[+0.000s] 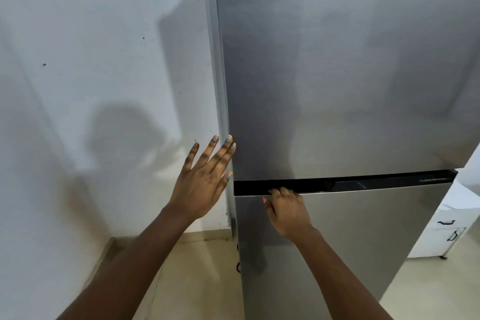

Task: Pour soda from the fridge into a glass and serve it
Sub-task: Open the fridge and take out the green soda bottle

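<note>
A tall silver fridge (pixel 337 73) fills the right of the head view, both doors closed. A black recessed handle strip (pixel 363 182) runs between the upper and lower doors. My right hand (pixel 287 209) has its fingertips hooked into that strip near its left end, above the lower door (pixel 350 254). My left hand (pixel 205 176) is spread flat with fingers apart, at the fridge's left edge, holding nothing. No soda or glass is in sight.
A white wall (pixel 91 73) stands close on the left, forming a narrow corner with the fridge. Beige floor (pixel 197 280) lies below. A white cabinet (pixel 446 231) with dark handles sits to the right of the fridge.
</note>
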